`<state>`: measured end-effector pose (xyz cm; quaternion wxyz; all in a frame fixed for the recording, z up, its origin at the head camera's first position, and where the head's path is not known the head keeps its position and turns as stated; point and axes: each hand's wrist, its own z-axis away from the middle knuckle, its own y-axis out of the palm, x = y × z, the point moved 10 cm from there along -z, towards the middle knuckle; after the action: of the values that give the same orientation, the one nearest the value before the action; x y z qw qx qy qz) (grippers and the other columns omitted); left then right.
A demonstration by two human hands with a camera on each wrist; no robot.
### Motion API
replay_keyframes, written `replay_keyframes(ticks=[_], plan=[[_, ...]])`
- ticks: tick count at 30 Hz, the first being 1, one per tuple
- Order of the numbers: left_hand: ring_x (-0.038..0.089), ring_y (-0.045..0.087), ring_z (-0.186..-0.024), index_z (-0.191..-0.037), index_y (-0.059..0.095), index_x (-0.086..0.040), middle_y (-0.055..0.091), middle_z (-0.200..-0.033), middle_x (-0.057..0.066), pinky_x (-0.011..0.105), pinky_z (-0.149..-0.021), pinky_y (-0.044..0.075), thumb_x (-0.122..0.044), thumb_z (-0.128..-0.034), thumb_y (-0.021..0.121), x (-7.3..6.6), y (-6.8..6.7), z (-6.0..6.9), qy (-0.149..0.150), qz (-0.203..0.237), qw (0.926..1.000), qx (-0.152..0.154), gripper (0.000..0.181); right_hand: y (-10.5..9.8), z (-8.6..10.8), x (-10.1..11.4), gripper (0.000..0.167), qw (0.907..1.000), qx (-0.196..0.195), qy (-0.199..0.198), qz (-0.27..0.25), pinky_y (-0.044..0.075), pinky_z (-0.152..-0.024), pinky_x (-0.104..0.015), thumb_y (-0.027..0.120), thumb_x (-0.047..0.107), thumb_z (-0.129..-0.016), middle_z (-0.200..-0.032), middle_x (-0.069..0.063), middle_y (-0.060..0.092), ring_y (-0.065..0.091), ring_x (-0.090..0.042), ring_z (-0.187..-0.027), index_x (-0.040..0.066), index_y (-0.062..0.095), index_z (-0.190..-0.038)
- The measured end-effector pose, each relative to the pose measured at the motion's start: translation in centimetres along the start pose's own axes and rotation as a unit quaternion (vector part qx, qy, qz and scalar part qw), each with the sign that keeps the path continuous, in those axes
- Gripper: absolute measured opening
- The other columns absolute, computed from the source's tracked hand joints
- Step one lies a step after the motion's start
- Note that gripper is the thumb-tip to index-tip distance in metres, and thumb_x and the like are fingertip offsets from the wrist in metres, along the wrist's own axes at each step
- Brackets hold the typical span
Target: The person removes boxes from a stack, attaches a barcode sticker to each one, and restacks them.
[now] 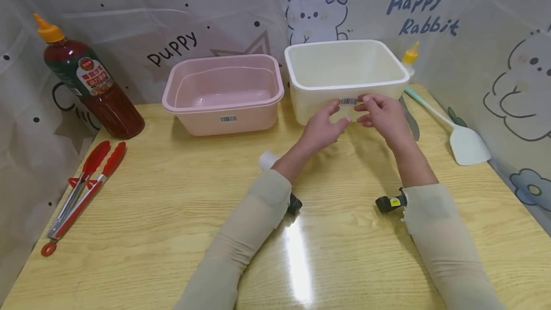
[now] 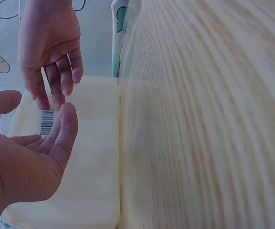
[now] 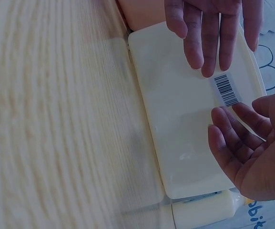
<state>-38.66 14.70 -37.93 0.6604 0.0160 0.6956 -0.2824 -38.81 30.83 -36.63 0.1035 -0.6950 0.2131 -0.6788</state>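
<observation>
A cream plastic bin with a white rim stands at the back of the table, and a barcode sticker is on its front wall. My left hand is left of the sticker, its fingers relaxed and apart. On the other side, my right hand has loosely bent fingers, their tips by the sticker's right edge. In the right wrist view the sticker lies flat between both hands' fingertips. Neither hand grips anything. Whether the fingertips touch the bin is hard to tell.
Left of the cream bin stands a pink bin with its own barcode. Farther left are a red sauce bottle and red-tipped tongs. A white spatula and a yellow-capped bottle are at right. A white cylinder sits behind my left forearm.
</observation>
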Motion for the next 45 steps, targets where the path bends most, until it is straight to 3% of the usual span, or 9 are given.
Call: replay_keyframes(ticks=[8,17,38,45], plan=[[0.022,0.073,-0.102,-0.160,0.031,-0.023,0.044,-0.160,-0.001,0.025,-0.071,0.059,-0.033,-0.1017,0.061,0.1,0.2,-0.3,-0.003,0.007,1.0000,0.001,0.066,-0.2,0.1,0.1,0.052,0.9999,-0.004,-0.001,-0.009,0.059,-0.069,-0.021,0.047,0.044,-0.106,-0.105,0.003,0.072,0.073,-0.007,-0.077,0.002,0.062,-0.133],[0.019,0.073,-0.106,-0.160,0.033,-0.025,0.045,-0.159,-0.001,0.026,-0.074,0.060,-0.033,-0.1018,0.061,0.4,0.6,-0.2,-0.010,0.022,0.9997,0.010,0.065,0.0,0.3,-0.4,0.055,1.0000,0.001,0.007,0.006,0.059,-0.071,-0.020,0.044,0.046,-0.107,-0.125,-0.017,0.068,0.072,-0.004,-0.078,0.004,0.060,-0.137],[0.019,0.072,-0.110,-0.160,0.033,-0.024,0.042,-0.161,-0.005,0.027,-0.074,0.061,-0.033,-0.1022,0.060,0.1,0.7,-0.5,-0.012,0.032,0.9993,0.014,0.064,-1.0,0.2,-0.1,0.054,0.9997,-0.020,0.001,0.010,0.060,-0.072,-0.021,0.046,0.047,-0.106,-0.121,-0.014,0.073,0.073,-0.003,-0.076,0.004,0.066,-0.129],[0.021,0.073,-0.106,-0.159,0.035,-0.023,0.045,-0.160,-0.005,0.026,-0.070,0.059,-0.033,-0.1016,0.061,0.0,0.6,-0.7,0.002,0.023,0.9997,0.010,0.063,0.8,0.0,0.7,0.052,0.9989,0.029,-0.034,0.016,0.059,-0.071,-0.019,0.046,0.043,-0.107,-0.129,-0.021,0.067,0.070,0.004,-0.078,0.001,0.065,-0.131]])
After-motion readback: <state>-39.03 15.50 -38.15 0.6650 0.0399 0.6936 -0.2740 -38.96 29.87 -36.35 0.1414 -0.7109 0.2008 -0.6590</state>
